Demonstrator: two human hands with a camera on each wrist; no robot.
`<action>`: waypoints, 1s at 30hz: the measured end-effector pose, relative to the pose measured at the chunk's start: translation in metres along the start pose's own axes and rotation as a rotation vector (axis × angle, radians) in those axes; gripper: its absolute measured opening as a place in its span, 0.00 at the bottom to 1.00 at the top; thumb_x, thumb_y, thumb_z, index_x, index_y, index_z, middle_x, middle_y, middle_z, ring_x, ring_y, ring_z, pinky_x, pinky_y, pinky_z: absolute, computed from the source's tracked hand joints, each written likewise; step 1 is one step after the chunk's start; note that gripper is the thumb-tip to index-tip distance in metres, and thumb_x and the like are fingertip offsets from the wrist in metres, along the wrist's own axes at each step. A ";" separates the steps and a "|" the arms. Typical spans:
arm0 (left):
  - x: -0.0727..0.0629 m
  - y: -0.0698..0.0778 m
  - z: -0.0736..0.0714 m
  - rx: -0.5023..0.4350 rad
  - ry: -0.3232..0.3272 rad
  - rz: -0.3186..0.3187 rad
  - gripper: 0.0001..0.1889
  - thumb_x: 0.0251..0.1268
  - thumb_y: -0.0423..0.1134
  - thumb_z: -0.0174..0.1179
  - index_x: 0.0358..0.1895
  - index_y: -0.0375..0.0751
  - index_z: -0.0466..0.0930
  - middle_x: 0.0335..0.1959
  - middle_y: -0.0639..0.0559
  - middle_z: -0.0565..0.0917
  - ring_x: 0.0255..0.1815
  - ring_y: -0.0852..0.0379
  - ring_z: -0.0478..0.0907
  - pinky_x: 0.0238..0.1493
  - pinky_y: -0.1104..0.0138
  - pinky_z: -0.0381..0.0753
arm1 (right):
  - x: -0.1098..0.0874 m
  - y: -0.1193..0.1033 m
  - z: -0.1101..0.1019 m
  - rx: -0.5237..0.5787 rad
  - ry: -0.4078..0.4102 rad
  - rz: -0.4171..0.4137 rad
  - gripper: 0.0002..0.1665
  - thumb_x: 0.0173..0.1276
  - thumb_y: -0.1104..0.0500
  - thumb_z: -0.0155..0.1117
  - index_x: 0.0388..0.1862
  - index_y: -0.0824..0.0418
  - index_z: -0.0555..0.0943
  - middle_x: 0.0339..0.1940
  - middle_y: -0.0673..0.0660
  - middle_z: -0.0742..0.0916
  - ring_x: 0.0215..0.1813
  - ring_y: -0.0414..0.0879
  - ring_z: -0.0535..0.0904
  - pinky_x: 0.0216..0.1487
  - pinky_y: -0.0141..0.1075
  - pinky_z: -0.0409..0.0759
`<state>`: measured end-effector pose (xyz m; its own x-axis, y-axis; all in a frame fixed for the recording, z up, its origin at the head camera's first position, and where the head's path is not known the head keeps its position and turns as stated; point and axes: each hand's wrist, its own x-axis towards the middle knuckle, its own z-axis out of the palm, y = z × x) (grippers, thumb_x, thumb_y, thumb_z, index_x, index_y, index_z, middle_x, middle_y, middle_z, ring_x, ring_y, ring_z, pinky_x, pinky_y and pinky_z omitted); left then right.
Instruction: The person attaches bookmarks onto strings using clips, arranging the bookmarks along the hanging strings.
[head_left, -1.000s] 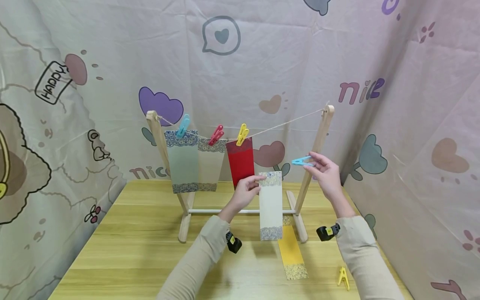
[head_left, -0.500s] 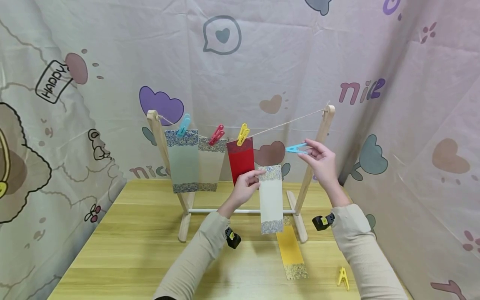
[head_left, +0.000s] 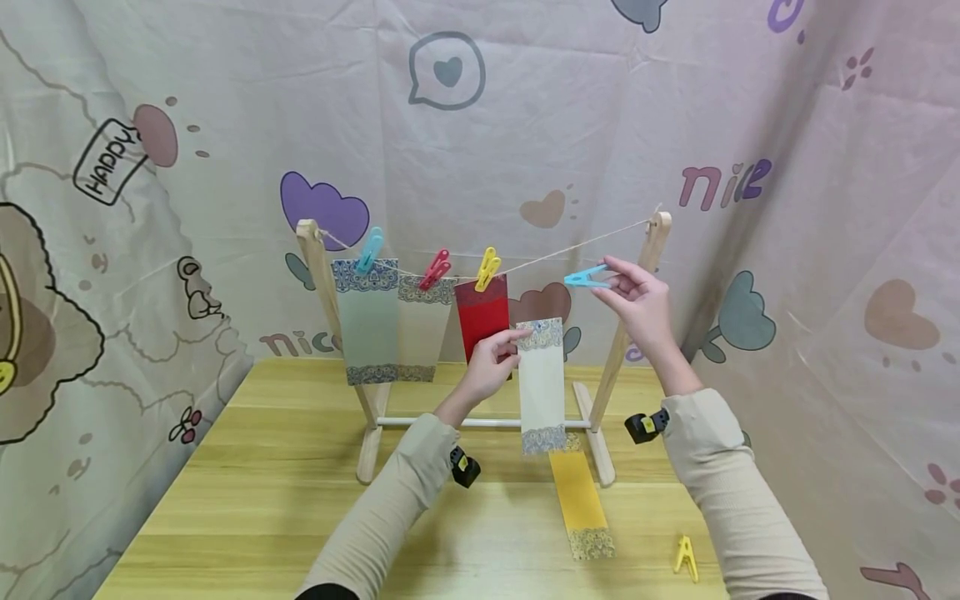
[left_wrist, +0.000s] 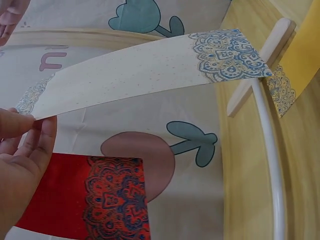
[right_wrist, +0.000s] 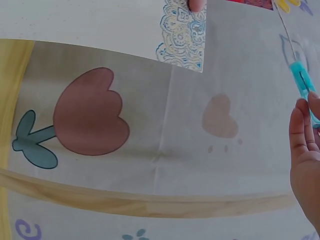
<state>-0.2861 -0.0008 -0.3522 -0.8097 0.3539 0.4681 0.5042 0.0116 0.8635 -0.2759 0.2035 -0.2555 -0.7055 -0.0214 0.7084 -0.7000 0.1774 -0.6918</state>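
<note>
My left hand pinches a white paper card by the upper part of its left edge. Lacy blue patterned bands run across both ends of the card, which hangs upright below the string. In the left wrist view, thumb and fingers grip the white card near one patterned end. Up to the right, my right hand pinches a light blue clothespin by its handles, its tip pointing left, just below the string. The right wrist view shows this clothespin between the fingertips.
The string spans a wooden frame. Pale green, cream and red cards hang there under blue, red and yellow clothespins. A yellow card and a yellow clothespin lie on the table.
My left hand has raised the white card a little. The right hand has moved up and left with the blue clothespin, closer to the string.
</note>
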 end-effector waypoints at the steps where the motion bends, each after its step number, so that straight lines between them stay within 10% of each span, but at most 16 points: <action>1: 0.000 0.001 0.000 0.008 0.001 0.003 0.19 0.57 0.17 0.46 0.53 0.23 0.69 0.31 0.28 0.76 0.16 0.57 0.60 0.17 0.74 0.62 | 0.002 -0.001 0.001 -0.004 -0.003 -0.004 0.23 0.51 0.83 0.57 0.49 0.83 0.70 0.41 0.58 0.82 0.32 0.37 0.76 0.38 0.24 0.76; 30: 0.026 -0.006 -0.002 0.131 0.196 0.161 0.18 0.54 0.17 0.51 0.49 0.30 0.76 0.21 0.40 0.77 0.18 0.54 0.67 0.21 0.73 0.68 | 0.050 -0.002 0.011 -0.468 -0.110 -0.256 0.20 0.46 0.72 0.69 0.41 0.74 0.79 0.30 0.65 0.83 0.25 0.38 0.73 0.31 0.18 0.70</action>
<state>-0.3110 0.0061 -0.3448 -0.7520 0.1734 0.6360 0.6555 0.0956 0.7491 -0.3111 0.1911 -0.2198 -0.5442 -0.2199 0.8097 -0.7444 0.5716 -0.3451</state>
